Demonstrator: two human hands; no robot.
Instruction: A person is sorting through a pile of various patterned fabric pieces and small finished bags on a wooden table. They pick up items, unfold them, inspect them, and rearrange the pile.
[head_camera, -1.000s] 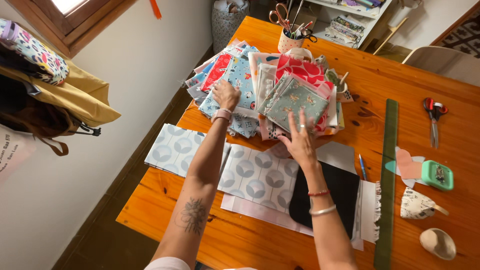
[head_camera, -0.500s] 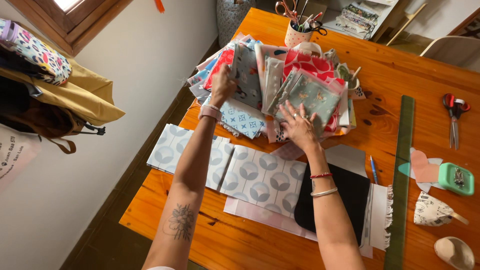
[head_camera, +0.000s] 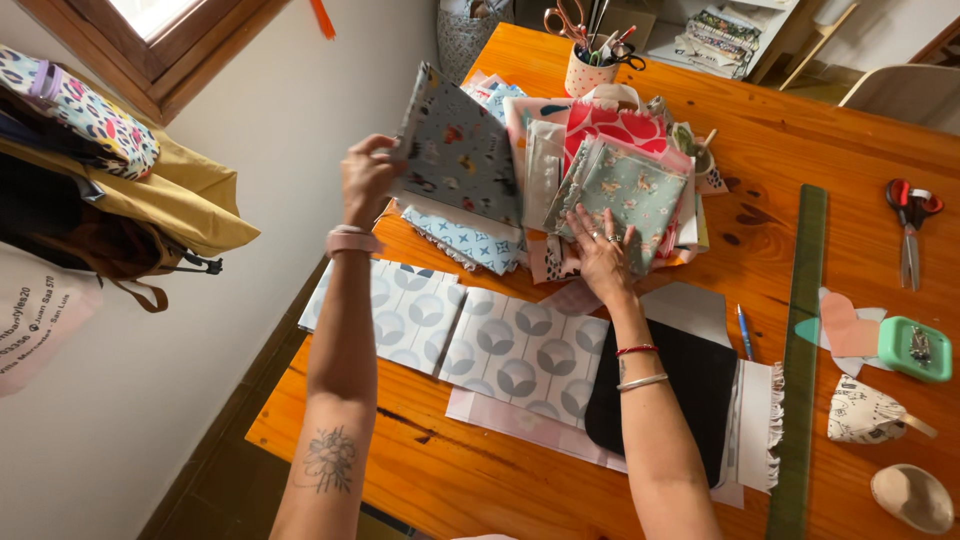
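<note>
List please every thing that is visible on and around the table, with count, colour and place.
folded fabric piece: 1, grey patterned, lifted by left hand
fabric stack: 1, multicoloured, table middle
patterned fabric: 1, grey-white, near edge
black fabric: 1, beside it
ruler: 1, green, right
scissors: 1, red-handled, far right
cup of tools: 1, dotted, far end
bags: several, hanging left
left hand: grips folded piece
right hand: flat on stack
</note>
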